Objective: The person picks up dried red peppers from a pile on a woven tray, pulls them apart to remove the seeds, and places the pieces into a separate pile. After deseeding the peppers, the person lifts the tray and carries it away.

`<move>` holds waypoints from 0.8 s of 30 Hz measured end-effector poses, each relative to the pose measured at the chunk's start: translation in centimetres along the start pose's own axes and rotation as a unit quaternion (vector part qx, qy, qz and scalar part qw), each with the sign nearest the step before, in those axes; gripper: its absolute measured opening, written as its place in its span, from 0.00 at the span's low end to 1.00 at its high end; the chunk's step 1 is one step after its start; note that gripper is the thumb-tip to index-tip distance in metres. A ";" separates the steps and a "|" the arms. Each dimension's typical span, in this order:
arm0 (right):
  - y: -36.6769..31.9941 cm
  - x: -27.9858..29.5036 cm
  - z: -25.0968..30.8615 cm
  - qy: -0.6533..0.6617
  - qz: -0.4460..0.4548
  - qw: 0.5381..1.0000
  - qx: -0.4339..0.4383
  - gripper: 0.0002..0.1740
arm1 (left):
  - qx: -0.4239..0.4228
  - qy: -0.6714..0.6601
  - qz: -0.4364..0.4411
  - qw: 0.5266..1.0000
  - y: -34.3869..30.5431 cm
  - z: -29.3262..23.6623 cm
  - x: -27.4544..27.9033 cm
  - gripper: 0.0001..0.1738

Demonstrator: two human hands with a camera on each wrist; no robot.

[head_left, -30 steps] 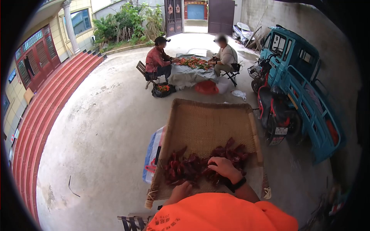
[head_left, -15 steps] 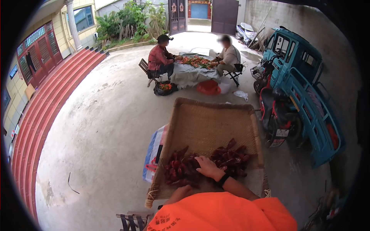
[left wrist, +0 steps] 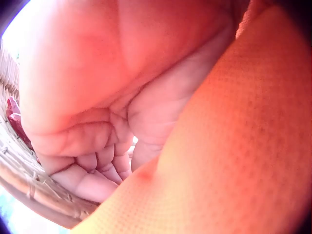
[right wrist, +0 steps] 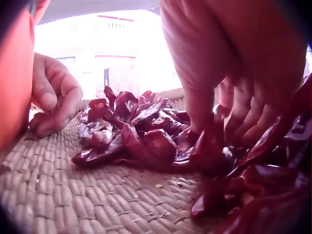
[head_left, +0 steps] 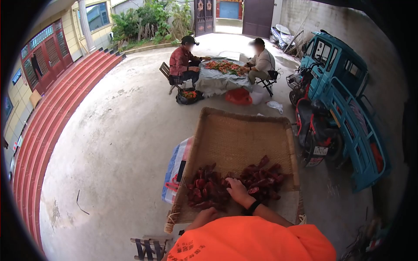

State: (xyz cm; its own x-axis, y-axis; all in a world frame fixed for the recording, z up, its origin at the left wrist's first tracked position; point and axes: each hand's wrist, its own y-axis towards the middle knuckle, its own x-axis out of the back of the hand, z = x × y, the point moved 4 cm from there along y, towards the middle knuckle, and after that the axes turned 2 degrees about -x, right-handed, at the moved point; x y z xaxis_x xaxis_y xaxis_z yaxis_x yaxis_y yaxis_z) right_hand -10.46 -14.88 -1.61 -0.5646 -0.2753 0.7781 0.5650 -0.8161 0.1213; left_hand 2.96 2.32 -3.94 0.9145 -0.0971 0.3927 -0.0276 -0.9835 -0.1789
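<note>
- Honestly, the woven tray is worrying me most. Its near rim is sitting against the person in orange, and I cannot tell what is holding it up. I am judging that weight leaning on that near rim could be tipping the whole load off.
- The striped sack is sticking out from under the tray's left side. If the tray is partly resting on it, a shove leftward could be rocking the tray on that soft footing.
- The dried red chillies are lying in two heaps across the near half of the tray, with the far half bare. The right heap is spreading close to the right rim, so a broad sweep to the right could be pushing pods over the edge onto the concrete.
- The right hand is lying between the two heaps, its fingers pointing down into the pods. I cannot tell whether they are closing round any. Pressing hard here could be cracking the brittle skins.
- The left hand is resting at the near edge of the left heap, its fingers curled, their tips just beside a pod. I cannot tell whether it is pinching one, and a loose hold could be dropping it.
- A small crumb is lying on the weave, and I am guessing such bits could be slipping through the gaps.
</note>
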 end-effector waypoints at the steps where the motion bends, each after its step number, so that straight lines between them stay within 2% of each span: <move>1: -0.2 0.1 -0.6 0.009 0.024 0.999 -0.026 0.19 | 0.005 0.002 0.002 1.000 0.0 -0.4 0.1 0.12; 3: -0.7 0.1 -1.7 0.027 0.072 0.994 -0.079 0.18 | 0.013 0.010 0.007 1.000 0.0 -0.6 0.1 0.12; 6: -1.0 0.3 -1.8 0.055 0.065 0.992 -0.095 0.18 | 0.022 0.024 0.011 0.999 0.1 -0.5 0.1 0.13; 8: -1.1 1.2 -1.3 0.084 0.035 0.994 -0.066 0.17 | 0.029 0.025 0.010 0.999 0.1 -0.6 0.1 0.14; 9: -1.2 1.9 -0.7 0.099 0.020 0.993 -0.053 0.16 | 0.026 0.009 -0.017 0.999 0.1 -0.7 0.1 0.15; 12: -1.0 3.7 2.5 0.153 0.170 0.972 -0.058 0.14 | 0.024 -0.021 -0.088 0.996 0.0 -1.5 0.3 0.18; 14: -1.7 2.7 4.1 0.246 0.210 0.946 -0.005 0.12 | 0.028 -0.021 -0.124 0.992 0.3 -2.7 1.0 0.22; 15: -2.2 2.1 4.8 0.291 0.230 0.928 0.022 0.11 | -0.001 -0.046 -0.134 0.990 0.5 -2.3 0.7 0.24; 16: -2.4 1.3 5.3 0.269 0.214 0.933 0.109 0.11 | -0.029 -0.070 -0.143 0.987 0.9 -1.4 0.2 0.26; 19: -3.1 0.5 6.2 0.407 0.333 0.850 0.032 0.11 | -0.078 -0.086 -0.122 0.986 1.5 -0.4 -0.1 0.27; 20: -3.1 0.7 6.4 0.380 0.325 0.865 0.044 0.12 | -0.088 -0.082 -0.107 0.987 1.5 -0.4 -0.2 0.26; 24: -3.0 1.0 7.0 0.269 0.292 0.912 0.100 0.12 | -0.024 -0.043 -0.132 0.990 0.6 -0.8 -0.3 0.21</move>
State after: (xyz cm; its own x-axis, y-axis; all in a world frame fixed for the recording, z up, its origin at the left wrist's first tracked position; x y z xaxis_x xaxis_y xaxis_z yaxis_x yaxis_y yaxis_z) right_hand -8.58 -9.14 3.12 -0.3162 -0.8867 0.3372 0.9320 -0.3567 -0.0640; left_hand 2.31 1.60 -3.45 0.9230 0.1763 0.3421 0.2005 -0.9790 -0.0365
